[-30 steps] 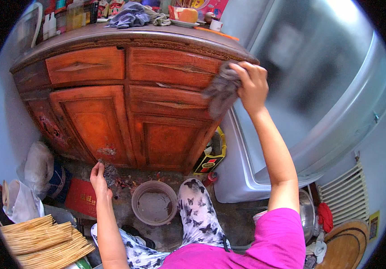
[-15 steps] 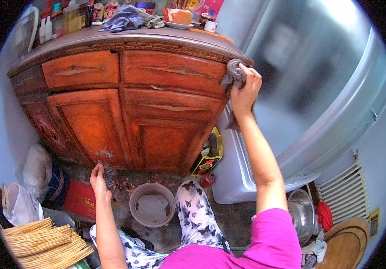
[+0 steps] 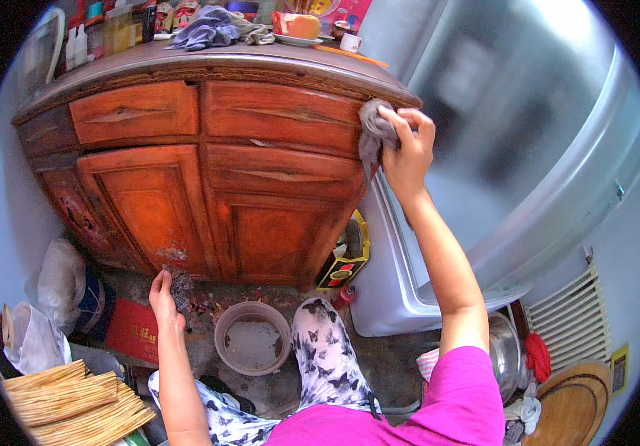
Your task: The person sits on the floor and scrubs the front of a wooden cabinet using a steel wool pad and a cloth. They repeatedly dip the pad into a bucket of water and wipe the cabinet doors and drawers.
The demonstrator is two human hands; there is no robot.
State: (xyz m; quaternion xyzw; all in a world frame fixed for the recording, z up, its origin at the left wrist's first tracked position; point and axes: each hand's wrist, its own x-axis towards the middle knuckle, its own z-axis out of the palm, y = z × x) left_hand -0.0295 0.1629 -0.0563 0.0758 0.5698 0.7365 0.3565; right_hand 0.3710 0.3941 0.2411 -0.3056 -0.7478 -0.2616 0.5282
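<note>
My right hand [image 3: 409, 152] grips a bunched grey cloth [image 3: 376, 128]. The cloth lies against the right front corner of the reddish-brown wooden cabinet [image 3: 282, 204], beside the upper right drawer [image 3: 290, 111], and its loose end hangs down. Lower left, before the cabinet door [image 3: 158, 204], my left hand [image 3: 163, 299] has its thumb and fingers closed on a grey, wiry clump that looks like a steel wool scrubber [image 3: 181, 291]. Pale scuffed spots mark the bottom of that door. Between my arms, a round plastic basin [image 3: 219, 338] with some water stands on the floor.
A big glossy pale appliance [image 3: 498, 186] stands close on the right. On the cabinet top lie blue-grey cloths [image 3: 204, 31] near a bowl [image 3: 297, 28] and a white cup [image 3: 350, 43]. A yellow-black box [image 3: 343, 264], a red box [image 3: 132, 331] and bundled sticks [image 3: 74, 401] sit low.
My right hand and the grey cloth have shifted slightly left and inward along the cabinet corner, the elbow moving right. My left hand has hardly moved.
</note>
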